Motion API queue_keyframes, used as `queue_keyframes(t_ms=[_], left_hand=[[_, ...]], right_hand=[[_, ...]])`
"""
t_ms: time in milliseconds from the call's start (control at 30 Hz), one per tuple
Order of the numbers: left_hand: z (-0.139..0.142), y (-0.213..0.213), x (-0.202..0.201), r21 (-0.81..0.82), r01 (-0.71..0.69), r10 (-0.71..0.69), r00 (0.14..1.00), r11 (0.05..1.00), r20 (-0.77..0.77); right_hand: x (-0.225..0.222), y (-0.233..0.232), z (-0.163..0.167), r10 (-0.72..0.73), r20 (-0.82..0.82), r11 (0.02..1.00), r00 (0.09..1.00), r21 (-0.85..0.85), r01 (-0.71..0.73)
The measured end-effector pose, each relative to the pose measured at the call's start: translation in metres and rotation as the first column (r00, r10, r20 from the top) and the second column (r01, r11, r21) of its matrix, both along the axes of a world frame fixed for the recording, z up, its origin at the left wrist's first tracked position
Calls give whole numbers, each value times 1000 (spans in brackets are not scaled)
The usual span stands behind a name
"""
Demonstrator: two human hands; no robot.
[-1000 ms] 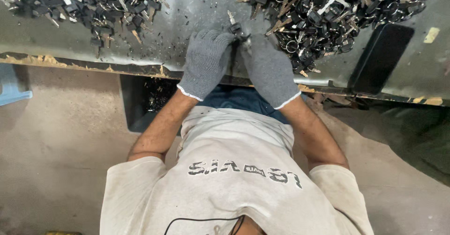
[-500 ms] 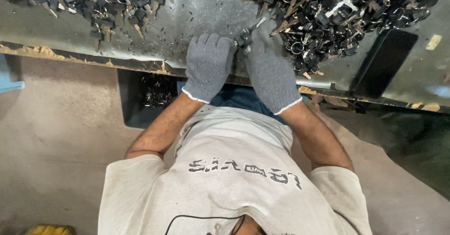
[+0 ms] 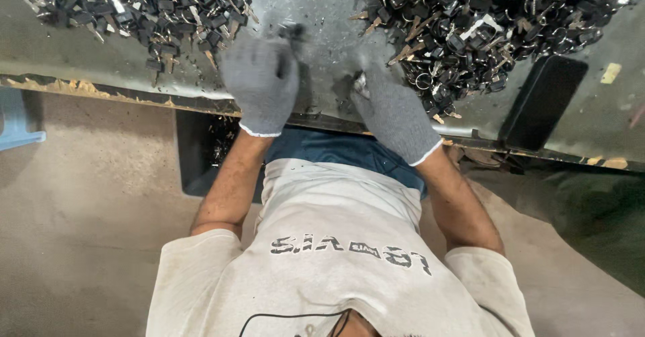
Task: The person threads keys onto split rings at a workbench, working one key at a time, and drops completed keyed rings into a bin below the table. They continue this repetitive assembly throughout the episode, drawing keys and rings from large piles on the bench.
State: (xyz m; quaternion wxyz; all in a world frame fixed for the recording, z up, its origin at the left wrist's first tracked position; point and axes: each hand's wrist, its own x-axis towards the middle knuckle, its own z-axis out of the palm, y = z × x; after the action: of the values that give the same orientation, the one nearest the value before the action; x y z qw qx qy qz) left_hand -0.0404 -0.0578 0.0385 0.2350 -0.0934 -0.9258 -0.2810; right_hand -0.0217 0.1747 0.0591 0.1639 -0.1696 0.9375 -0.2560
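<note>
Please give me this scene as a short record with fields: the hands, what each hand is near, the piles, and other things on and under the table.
left hand: grey glove, blurred, over bare metal table; a small dark piece at its fingertips, held or not unclear
right hand: grey glove, at edge of right pile, a small pale piece by its fingers
left pile: black-headed keys, far left
right pile: keys and rings, larger
flat black object: right, on the table
bin under table: dark, holds small parts

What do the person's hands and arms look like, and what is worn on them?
Both the left hand and the right hand wear grey knitted gloves with a thin white edge at the cuff. The forearms are bare. Short pale sleeves of a light T-shirt cover the upper arms.
</note>
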Motion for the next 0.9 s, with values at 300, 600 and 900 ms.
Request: queue_keyframes(t_ms=[300, 600, 900], left_hand=[[-2, 64, -63, 273, 361, -413, 896, 891, 163], [-3, 37, 1, 158, 319, -353, 889, 935, 292], [-17, 38, 7, 79, 359, -364, 870, 930, 334]], right_hand=[[12, -4, -11, 88, -284, 988, 955, 145, -48], [21, 7, -17, -178, -105, 977, 978, 96, 188], [7, -16, -14, -21, -267, 934, 963, 339, 114]])
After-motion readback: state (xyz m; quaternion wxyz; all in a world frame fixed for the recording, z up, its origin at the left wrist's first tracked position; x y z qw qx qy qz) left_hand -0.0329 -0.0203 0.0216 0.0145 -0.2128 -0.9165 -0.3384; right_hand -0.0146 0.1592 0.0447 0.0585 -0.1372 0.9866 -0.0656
